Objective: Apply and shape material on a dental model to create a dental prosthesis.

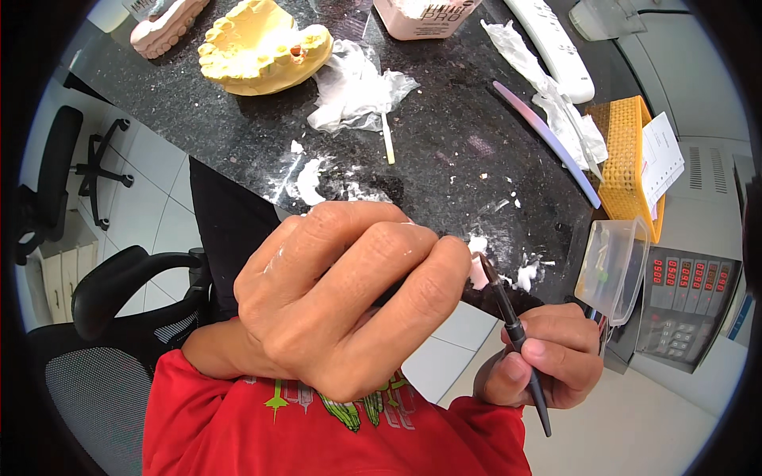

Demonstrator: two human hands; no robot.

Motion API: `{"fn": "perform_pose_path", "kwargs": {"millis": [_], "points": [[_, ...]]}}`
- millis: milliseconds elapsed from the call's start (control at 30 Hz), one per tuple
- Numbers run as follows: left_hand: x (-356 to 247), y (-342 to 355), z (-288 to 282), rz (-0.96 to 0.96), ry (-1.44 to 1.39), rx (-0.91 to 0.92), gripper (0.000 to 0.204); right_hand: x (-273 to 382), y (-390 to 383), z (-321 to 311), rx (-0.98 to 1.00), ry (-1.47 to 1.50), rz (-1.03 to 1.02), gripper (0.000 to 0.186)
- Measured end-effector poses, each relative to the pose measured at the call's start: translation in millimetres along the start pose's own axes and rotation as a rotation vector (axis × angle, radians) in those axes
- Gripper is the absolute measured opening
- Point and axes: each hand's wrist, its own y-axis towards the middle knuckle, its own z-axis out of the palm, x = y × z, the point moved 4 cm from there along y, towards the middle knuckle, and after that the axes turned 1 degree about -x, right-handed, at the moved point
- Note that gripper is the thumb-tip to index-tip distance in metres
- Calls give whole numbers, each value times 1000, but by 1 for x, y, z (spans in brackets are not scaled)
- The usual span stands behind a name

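My left hand is in the middle, back of the hand up, fingers curled and pressed together with white smudges on the skin. Whatever its fingertips pinch is hidden behind them. In my right hand, lower right, a slim black brush is held like a pen, its dark pointed tip just right of my left index finger. Beside the tip a small pinkish-white patch shows; I cannot tell whether it is held or lies on the dark speckled counter.
At the back are a yellow dental cast, a pink cast, a pink-white tub and crumpled white tissue. To the right stand a curved purple-pink file, a yellow basket, a clear container and a device with red digits.
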Motion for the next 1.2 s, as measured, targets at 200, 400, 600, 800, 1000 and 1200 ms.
{"fn": "perform_pose_path", "kwargs": {"millis": [200,400,600,800,1000,1200], "points": [[0,0,0,13,-5,16,16,0,-1,0,1,4,-1,23],[-2,-2,0,-2,10,-7,16,0,-3,-3,3,36,14,22],[-2,0,1,23,2,-3,18,-5,-5,-23,3,153,236,18],[0,-4,3,79,28,8,17,-19,-9,-25,-71,345,301,13],[1,-8,4,83,80,1,18,-17,-14,-26,-95,228,355,9],[0,-9,4,89,91,-14,17,-15,-14,-23,-146,199,396,9]]}}
